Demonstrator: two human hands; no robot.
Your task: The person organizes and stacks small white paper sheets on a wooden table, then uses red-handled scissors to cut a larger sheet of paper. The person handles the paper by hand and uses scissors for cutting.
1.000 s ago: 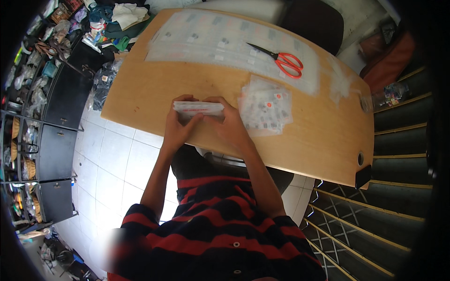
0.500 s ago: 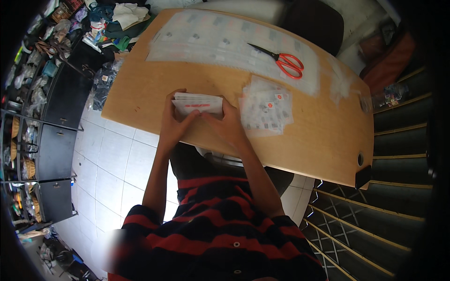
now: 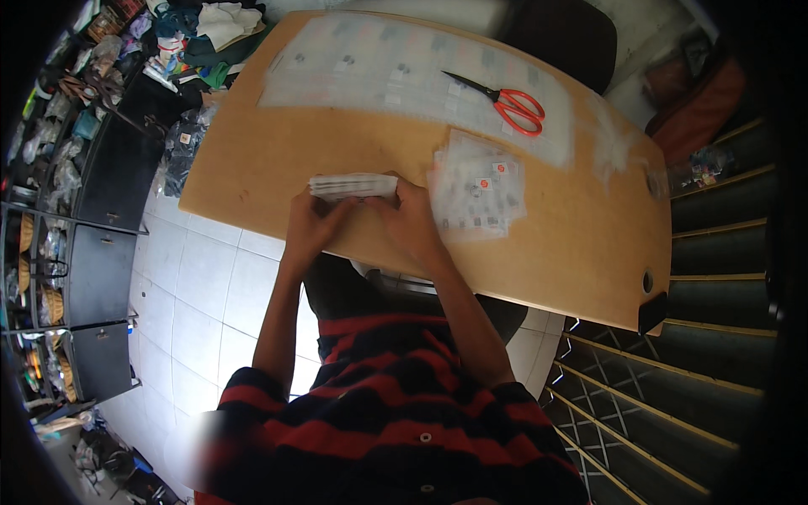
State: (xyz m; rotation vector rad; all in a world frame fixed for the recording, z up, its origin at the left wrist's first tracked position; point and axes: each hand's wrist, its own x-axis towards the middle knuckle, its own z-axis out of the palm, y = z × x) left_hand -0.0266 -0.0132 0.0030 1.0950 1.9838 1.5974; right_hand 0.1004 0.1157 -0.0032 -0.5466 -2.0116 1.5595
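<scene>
Head view: both hands' [image 3: 311,225] [image 3: 412,220] grip around packet stack [image 3: 353,185]

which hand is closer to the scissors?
Right. The right hand sits below-left of the scissors, holding the bag stack; the left hand is farther left.

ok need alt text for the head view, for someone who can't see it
Seen from above, a person's left hand and right hand hold a small stack of clear plastic packets over the near edge of a wooden table. A looser pile of packets lies just right of the hands, and red-handled scissors rest farther back on long plastic sheets.
</scene>
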